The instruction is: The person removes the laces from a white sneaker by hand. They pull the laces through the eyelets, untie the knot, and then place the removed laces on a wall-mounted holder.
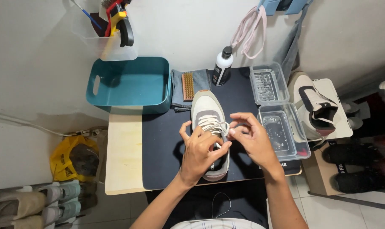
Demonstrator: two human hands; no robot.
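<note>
A cream and grey sneaker point(205, 105) lies on a black mat point(162, 144), toe pointing away from me. My left hand point(201, 152) rests over the shoe's middle, fingers curled on the white laces point(212, 124). Just to the right, my right hand point(252, 138) pinches a loop of the same laces beside the shoe's tongue. Both hands cover the shoe's rear half.
A teal bin point(131, 85) stands at the back left. A wooden brush point(188, 86) lies on a grey cloth, next to a black and white bottle point(222, 65). Two clear plastic tubs point(281, 127) sit on the right, a second sneaker point(313, 108) beyond them. Shoes crowd the floor at the lower left.
</note>
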